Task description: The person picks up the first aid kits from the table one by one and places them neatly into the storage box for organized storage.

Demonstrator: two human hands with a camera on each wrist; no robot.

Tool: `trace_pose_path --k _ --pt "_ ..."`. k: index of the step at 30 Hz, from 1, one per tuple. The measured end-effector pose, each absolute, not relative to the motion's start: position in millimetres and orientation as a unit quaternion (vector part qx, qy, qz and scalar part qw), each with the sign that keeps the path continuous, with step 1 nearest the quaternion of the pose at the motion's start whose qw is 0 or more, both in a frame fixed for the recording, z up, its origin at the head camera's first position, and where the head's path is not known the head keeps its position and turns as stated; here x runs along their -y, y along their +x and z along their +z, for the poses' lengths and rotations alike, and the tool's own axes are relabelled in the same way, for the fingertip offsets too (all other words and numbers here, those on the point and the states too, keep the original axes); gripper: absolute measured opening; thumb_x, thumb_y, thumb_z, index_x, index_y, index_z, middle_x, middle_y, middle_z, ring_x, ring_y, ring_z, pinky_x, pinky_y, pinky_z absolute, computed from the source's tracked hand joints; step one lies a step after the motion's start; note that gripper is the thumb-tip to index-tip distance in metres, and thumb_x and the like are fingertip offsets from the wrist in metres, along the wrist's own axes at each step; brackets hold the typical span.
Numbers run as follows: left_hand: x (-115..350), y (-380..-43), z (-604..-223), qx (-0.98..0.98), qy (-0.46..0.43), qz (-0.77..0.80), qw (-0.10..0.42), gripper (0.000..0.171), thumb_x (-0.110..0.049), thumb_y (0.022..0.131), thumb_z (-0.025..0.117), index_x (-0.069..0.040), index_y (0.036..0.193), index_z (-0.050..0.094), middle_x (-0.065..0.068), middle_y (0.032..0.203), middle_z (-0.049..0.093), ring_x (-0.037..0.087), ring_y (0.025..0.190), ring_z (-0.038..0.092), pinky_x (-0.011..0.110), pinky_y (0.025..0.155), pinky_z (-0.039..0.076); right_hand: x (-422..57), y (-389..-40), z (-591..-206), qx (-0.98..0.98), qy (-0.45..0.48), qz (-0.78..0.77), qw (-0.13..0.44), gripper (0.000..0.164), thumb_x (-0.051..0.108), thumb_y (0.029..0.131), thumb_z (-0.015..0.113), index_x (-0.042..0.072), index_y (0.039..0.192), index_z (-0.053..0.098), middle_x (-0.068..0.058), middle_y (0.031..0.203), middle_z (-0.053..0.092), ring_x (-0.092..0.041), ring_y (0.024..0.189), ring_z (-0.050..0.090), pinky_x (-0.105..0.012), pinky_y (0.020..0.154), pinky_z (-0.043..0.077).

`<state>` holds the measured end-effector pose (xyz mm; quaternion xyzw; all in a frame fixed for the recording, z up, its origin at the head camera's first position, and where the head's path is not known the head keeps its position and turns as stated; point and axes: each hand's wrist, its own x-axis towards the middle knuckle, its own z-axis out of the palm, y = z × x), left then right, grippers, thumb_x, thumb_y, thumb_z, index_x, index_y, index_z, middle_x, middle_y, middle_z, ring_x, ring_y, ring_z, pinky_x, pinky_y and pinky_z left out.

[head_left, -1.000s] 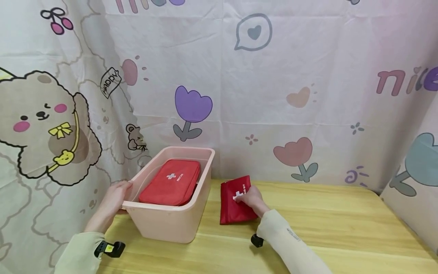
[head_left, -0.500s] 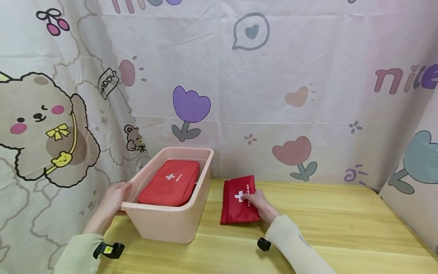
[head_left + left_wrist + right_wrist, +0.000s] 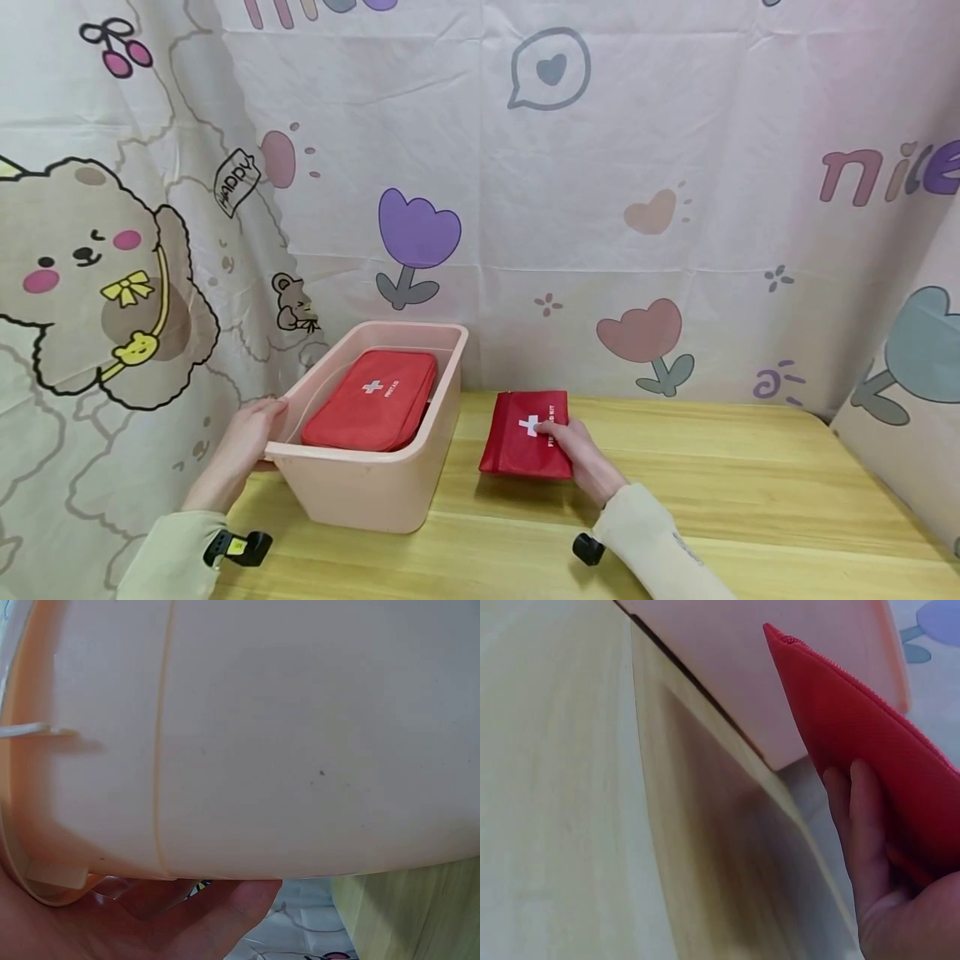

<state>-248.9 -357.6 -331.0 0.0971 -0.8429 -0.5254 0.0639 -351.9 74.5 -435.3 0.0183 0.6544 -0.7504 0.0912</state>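
My left hand (image 3: 251, 429) grips the near left corner of a pink plastic bin (image 3: 352, 487); in the left wrist view its fingers (image 3: 232, 907) lie along the bin's outer wall below the rim. Inside the bin lies a red first aid case (image 3: 371, 400) with a white cross. My right hand (image 3: 585, 454) pinches a flat red first aid kit pouch (image 3: 517, 450) by its right side, thumb on top near the white cross. In the right wrist view the zippered pouch (image 3: 885, 750) is tilted above the table, fingers (image 3: 864, 825) against its underside, its shadow below.
The wooden table (image 3: 720, 483) reaches back to a printed cloth (image 3: 540, 183) hanging behind it, with more cloth along the left and right sides. The bin's right wall (image 3: 442, 417) stands just left of the pouch.
My right hand has shifted slightly right with the pouch, which has turned and come up off the table. My left hand stays on the bin, which keeps its place.
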Motion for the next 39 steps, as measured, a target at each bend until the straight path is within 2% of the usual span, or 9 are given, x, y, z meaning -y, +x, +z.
trace_pose_path --k 7,24,39 --pt "357.4 -248.0 -332.2 0.843 0.097 -0.525 0.068 0.059 -0.039 0.105 0.028 0.009 0.141 0.032 0.036 0.13 0.038 0.042 0.108 0.05 0.044 0.069 0.057 -73.5 -343.8 -425.3 -0.656 0.01 -0.75 0.086 0.046 0.019 0.092 0.065 -0.001 0.128 0.045 -0.014 0.109 0.064 -0.021 0.086 0.067 -0.033 0.075 0.057" --pt "359.4 -251.6 -331.3 0.843 0.104 -0.525 0.056 0.065 -0.041 0.106 0.025 0.008 0.149 0.02 0.035 0.138 0.03 0.046 0.117 0.042 0.046 0.071 0.057 -71.4 -333.7 -404.0 -0.647 0.005 -0.759 0.074 0.046 0.022 0.092 0.064 0.001 0.129 0.046 -0.012 0.111 0.063 -0.02 0.089 0.066 -0.032 0.076 0.056" --pt "358.4 -249.4 -330.5 0.841 0.098 -0.53 0.058 0.065 -0.041 0.105 0.027 0.009 0.147 0.023 0.036 0.136 0.032 0.046 0.115 0.045 0.046 0.071 0.058 -72.3 -328.6 -379.3 -0.643 0.0 -0.764 0.06 0.044 0.022 0.093 0.062 0.001 0.129 0.047 -0.01 0.109 0.064 -0.018 0.087 0.067 -0.03 0.075 0.055"
